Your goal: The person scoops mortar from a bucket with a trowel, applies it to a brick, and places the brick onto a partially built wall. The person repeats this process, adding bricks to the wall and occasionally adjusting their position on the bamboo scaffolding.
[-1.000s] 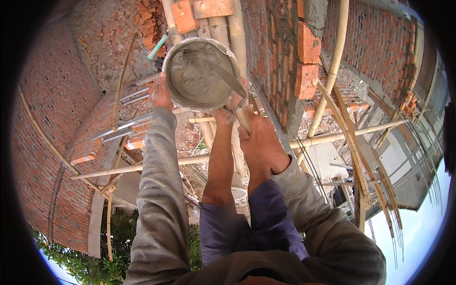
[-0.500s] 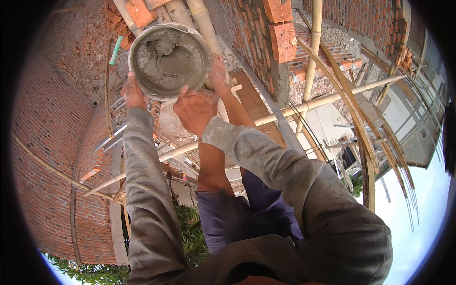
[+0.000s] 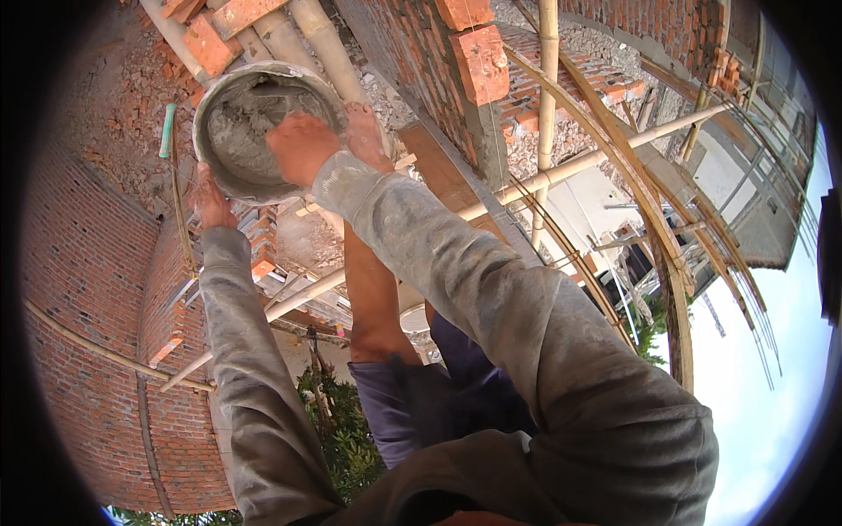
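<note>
A round bucket (image 3: 203, 145) of wet grey mortar (image 3: 237, 131) tilts on the bamboo poles at the upper left. My left hand (image 3: 210, 197) steadies its near left side, thumb and fingers pressed against the wall. Over the mortar, inside the rim, my right hand (image 3: 303, 147) is closed in a fist. What it grips is hidden behind the knuckles; a smooth grey shape beyond it, at the bucket's far side, could be a blade or mortar. My bare foot (image 3: 364, 136) rests on the bamboo right beside the bucket.
Loose bricks (image 3: 210, 44) lie on bamboo poles (image 3: 324, 44) beyond the bucket. A brick wall (image 3: 403, 61) rises to the right, with bamboo scaffolding (image 3: 548, 105) past it. Another brick wall (image 3: 88, 307) stands at left, and a green tube (image 3: 167, 131) hangs nearby.
My right hand has moved from the bucket's near rim to inside it, over the mortar. The bucket and my left hand appear farther left and slightly lower in view.
</note>
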Tool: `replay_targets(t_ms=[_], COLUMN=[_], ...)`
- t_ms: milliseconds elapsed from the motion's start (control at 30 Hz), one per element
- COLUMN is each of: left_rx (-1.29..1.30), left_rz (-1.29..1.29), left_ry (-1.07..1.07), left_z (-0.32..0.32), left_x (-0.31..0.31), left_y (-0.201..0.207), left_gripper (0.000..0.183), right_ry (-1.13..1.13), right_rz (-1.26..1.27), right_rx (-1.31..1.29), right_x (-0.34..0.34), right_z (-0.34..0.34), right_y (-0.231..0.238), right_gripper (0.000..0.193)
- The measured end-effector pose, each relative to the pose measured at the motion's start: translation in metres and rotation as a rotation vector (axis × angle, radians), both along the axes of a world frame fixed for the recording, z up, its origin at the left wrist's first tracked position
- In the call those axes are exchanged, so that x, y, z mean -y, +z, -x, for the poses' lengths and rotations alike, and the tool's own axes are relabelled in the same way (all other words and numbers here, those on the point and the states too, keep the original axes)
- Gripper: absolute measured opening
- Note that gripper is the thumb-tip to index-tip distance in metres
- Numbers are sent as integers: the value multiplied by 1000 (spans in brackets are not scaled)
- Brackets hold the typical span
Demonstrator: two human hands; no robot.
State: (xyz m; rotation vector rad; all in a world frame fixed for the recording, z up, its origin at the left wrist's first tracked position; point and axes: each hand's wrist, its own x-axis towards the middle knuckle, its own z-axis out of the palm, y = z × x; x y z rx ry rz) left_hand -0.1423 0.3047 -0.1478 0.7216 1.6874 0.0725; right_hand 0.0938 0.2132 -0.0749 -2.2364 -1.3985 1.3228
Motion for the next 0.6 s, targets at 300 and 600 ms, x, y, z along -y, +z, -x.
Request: replay_targets(t_ms=[300,600], left_rx=[-23,22], left_rz=[-105,-223], left_ry=[136,88], left_z=[-7,-8], left_x=[1,6], left_y=[1,4], left_gripper=[76,71], right_ry=[382,-683], right_rz=[54,333], right_rx=[-9,-432], right_x=[84,122], right_z=[17,18], right_y=[57,37], right_gripper=[22,8])
